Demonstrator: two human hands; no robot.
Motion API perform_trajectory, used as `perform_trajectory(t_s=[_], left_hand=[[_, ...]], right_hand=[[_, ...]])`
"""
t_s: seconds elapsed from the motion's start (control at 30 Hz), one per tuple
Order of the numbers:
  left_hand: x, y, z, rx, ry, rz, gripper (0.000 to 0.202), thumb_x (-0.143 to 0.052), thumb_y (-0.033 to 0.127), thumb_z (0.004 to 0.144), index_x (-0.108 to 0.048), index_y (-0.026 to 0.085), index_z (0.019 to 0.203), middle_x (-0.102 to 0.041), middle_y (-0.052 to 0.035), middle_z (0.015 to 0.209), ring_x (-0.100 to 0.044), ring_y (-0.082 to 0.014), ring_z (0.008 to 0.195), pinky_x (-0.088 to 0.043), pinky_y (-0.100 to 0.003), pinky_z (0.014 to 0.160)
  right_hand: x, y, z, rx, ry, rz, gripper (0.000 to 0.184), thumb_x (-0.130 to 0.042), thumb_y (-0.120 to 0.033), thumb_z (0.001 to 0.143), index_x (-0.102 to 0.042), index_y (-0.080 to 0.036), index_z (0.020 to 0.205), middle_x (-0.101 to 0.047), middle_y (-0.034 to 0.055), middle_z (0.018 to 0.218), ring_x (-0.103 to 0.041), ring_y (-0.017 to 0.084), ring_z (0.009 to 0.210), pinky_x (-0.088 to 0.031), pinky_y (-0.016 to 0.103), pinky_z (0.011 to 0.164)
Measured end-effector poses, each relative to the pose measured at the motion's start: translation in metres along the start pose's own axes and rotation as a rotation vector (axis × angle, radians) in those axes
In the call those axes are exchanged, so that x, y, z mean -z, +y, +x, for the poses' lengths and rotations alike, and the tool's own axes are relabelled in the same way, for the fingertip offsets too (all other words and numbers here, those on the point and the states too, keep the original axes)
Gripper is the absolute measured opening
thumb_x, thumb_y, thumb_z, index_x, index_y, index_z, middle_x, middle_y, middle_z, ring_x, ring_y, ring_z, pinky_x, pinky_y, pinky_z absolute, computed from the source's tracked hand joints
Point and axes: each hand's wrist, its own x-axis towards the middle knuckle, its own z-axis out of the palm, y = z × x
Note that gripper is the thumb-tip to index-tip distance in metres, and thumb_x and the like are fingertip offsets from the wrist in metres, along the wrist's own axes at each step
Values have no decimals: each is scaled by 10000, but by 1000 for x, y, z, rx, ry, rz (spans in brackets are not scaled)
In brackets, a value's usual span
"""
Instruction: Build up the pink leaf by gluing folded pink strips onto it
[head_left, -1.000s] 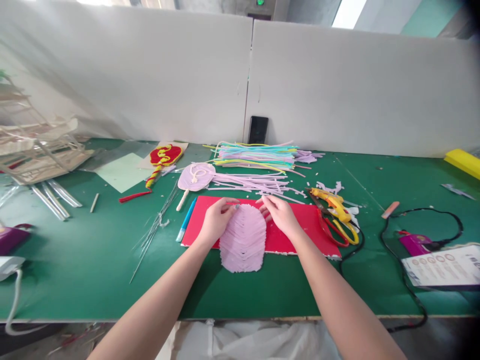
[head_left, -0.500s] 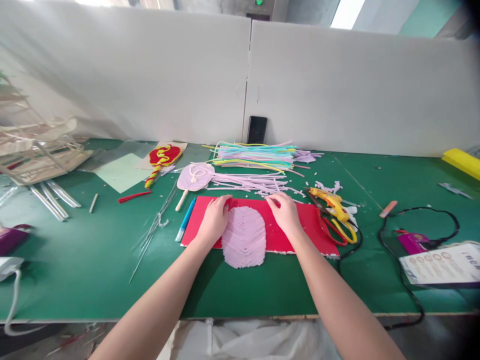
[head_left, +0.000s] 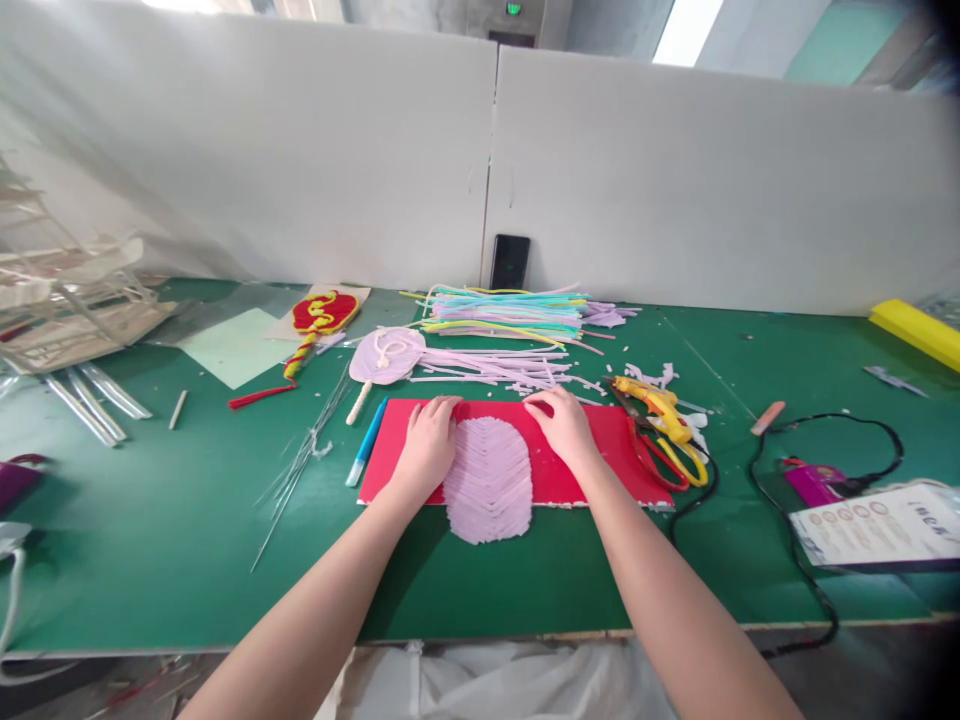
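Note:
A pink leaf-shaped piece point(head_left: 487, 482) made of fuzzy strips lies on a red board point(head_left: 607, 462) on the green table point(head_left: 187, 530), its lower end hanging over the board's near edge. My left hand point(head_left: 426, 446) lies flat on the board, touching the left side of the piece, fingers reaching the board's far edge. My right hand point(head_left: 564, 428) rests on the board at the piece's upper right, fingers laid down and pointing left. Neither hand shows anything held.
Behind the board lie pink strips point(head_left: 495, 365), a bundle of coloured strips point(head_left: 510, 308), a pink fan shape point(head_left: 388, 355) and a red-and-yellow piece point(head_left: 322, 312). A blue pen point(head_left: 366, 442), thin wires point(head_left: 300, 465), a yellow glue gun point(head_left: 660, 400), red scissors point(head_left: 660, 455) and a black cable point(head_left: 757, 470) lie around.
Both hands moved from the top of the pink piece outward to its sides and settled flat on the red board. The view shifted slightly.

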Motion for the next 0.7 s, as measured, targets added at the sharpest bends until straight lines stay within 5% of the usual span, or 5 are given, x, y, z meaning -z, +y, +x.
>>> perform_trajectory(t_s=[0.53, 0.7], left_hand=[[-3, -5, 3, -49, 7, 4, 400, -344, 50, 849, -510, 163, 1195, -575, -102, 1255, -498, -225, 1193, -321, -461, 1060], [1, 0, 2, -60, 65, -25, 315, -415, 175, 887, -526, 173, 1182, -560, -102, 1261, -500, -233, 1183, -325, -458, 1061]], right_hand=[[2, -6, -4, 4, 11, -47, 145, -534, -227, 844, -678, -217, 861, -640, 76, 881, -587, 245, 862, -471, 411, 815], [5, -19, -4, 19, 57, -30, 160, -523, -281, 860, -660, -218, 912, -623, 87, 941, -584, 245, 944, -467, 414, 862]])
